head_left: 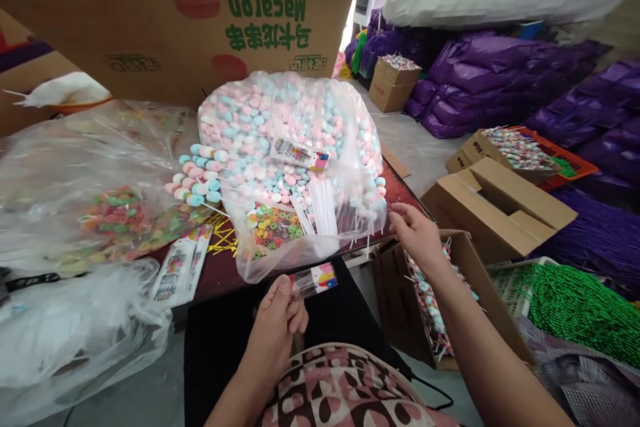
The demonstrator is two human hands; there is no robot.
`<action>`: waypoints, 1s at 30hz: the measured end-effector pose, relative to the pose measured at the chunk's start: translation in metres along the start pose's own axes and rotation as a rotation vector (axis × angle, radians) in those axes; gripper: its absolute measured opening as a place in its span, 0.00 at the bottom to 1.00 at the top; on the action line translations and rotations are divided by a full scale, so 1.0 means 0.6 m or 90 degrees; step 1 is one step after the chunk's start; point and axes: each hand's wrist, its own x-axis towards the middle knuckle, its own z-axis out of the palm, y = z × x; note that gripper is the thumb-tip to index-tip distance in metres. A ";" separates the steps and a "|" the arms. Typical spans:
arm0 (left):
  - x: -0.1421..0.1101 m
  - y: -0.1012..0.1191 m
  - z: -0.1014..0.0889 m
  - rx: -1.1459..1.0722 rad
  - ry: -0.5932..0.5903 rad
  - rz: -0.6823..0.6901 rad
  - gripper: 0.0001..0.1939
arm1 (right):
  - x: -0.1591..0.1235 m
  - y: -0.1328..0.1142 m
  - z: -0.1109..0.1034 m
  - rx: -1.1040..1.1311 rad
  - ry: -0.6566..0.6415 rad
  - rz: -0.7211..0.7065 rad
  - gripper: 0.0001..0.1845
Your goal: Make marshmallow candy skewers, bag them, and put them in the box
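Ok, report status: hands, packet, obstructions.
Left hand closed on packet. Right hand open, beside candy bag. Open carton below right hand, might crowd it.

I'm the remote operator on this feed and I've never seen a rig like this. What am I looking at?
There is no robot here: these are a person's bare hands. The single picture comes from a camera worn on the head, looking forward and down.

The left hand holds a small clear packet with a colourful printed end. The right hand is open beside the big bag; I can't tell whether it touches it.

On the dark red table lie that big clear bag of pastel pieces, loaded skewers, white sticks, coloured rings and printed packets. Below the right forearm stands an open carton with more filled sticks.
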 end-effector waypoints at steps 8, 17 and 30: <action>-0.010 0.010 -0.017 -0.117 -0.018 -0.016 0.30 | 0.034 -0.005 0.028 -0.353 -0.128 0.042 0.23; 0.002 0.015 -0.029 -0.218 -0.048 -0.001 0.23 | 0.032 0.050 0.010 -0.145 0.007 0.063 0.16; 0.009 0.012 -0.048 -0.261 -0.070 0.053 0.23 | -0.112 -0.014 -0.045 0.449 -0.052 0.009 0.04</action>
